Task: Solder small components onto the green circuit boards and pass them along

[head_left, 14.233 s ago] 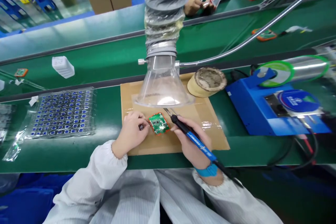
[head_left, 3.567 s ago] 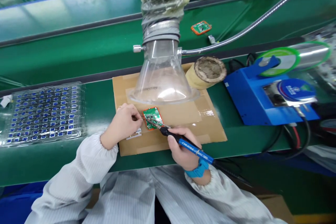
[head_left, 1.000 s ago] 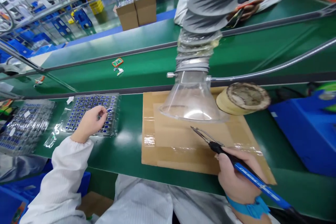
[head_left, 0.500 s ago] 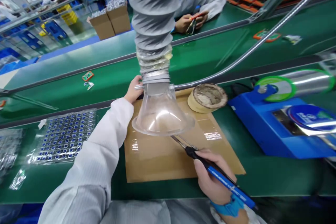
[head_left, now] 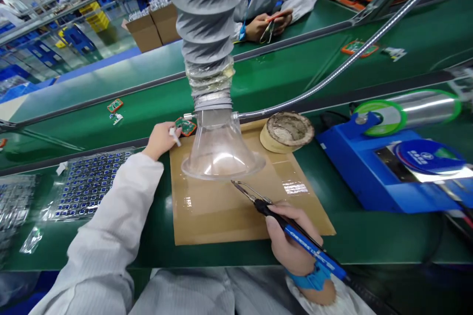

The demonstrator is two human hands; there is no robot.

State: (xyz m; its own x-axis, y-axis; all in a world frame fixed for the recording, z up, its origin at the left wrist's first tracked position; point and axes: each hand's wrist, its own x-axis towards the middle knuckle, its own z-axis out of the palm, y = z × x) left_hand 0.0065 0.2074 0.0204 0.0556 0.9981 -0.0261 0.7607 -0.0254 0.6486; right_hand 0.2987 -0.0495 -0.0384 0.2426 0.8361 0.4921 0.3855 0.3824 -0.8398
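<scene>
My left hand [head_left: 161,140] is closed by the far left corner of a brown cardboard sheet [head_left: 210,219]. At its fingertips are a green circuit board [head_left: 185,127] with an orange edge and a small white connector [head_left: 175,136]; the fingers partly cover how they are held. My right hand [head_left: 293,236] grips a blue and black soldering iron [head_left: 310,246] like a pen. The iron's metal tip, with a thin wire bracket beside it, points up and left above the sheet. Between the hands hangs a clear fume hood [head_left: 223,155] on a grey ribbed hose [head_left: 209,24].
A round tan bowl [head_left: 271,141] with a crusted inside stands at the sheet's far right. Right of it is a blue machine [head_left: 347,172] with a spool. A clear tray of blue parts [head_left: 88,184] lies left. Across the green belt [head_left: 155,101], a co-worker's hands [head_left: 266,27] hold an orange-edged piece.
My left hand has come out from behind the hood, moving left, and the circuit board and white connector now show at its fingers. My right hand keeps its grip on the soldering iron.
</scene>
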